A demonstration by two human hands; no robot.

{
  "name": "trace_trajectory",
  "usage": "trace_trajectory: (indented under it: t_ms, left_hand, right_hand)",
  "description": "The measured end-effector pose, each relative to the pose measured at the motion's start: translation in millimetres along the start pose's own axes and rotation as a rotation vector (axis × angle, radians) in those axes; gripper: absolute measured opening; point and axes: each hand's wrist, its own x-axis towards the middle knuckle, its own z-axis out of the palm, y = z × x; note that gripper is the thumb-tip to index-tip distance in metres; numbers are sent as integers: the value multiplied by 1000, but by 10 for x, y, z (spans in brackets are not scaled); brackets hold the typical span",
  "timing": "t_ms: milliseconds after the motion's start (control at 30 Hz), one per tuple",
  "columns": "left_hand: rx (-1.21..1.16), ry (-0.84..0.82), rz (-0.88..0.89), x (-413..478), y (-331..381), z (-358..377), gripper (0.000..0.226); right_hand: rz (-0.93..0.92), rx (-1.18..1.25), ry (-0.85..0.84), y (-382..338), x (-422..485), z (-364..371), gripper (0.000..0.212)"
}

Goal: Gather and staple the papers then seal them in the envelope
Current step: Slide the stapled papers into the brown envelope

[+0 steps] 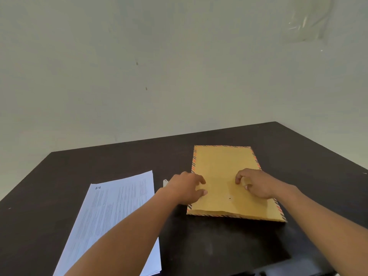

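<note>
A brown envelope (223, 166) with a striped border lies flat on the dark table (119, 160), right of centre. My left hand (187, 188) rests on the envelope's left edge with curled fingers. My right hand (254, 184) lies on the envelope's middle right, fingers curled with the tips on the paper. A stack of printed white papers (111, 208) sits to the left, partly covered by my left forearm. A small white object (165, 182), perhaps the stapler, peeks out behind my left hand; most of it is hidden.
A pale wall (159, 76) stands behind the table's far edge. The table's right edge runs diagonally at the far right. Bare dark tabletop shows in front of the envelope.
</note>
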Motion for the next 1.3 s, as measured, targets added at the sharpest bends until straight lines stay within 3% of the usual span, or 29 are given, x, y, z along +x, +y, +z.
trace_trajectory:
  t_ms: [133,333,633,733,800,900,1067,1133,1300]
  left_hand:
    - [50,-35,38,-95,8,33,45]
    - [74,9,44,-190,23,72,45]
    - [45,31,33,-275,20,115,49]
    - [-15,170,8,-399,-71,15,47]
    - [-24,312,-81,-550,-264,-93,42]
    - [-8,422,-354,-935,-710,-228,40]
    - [-113,306,-820,-1721,-1503,-194,41]
    - [-193,276,-861,-1952,-1687,-130,33]
    - [-398,389,-822,-2093,-1695,-98,26]
  right_hand:
    - [10,-25,47,-162,10,75,48]
    - [-39,26,98,-248,54,182,51]
    - [-6,-3,83,-334,62,170,45]
    - [-41,46,206,-572,99,91,37]
    - [-136,159,267,-918,114,5,28]
    - [-267,277,211,-1648,56,-29,19]
    - [-270,91,-17,-2679,-109,394,9]
    - [-256,-20,-48,-2877,-184,576,11]
    - [-205,-36,37,-3065,-265,821,17]
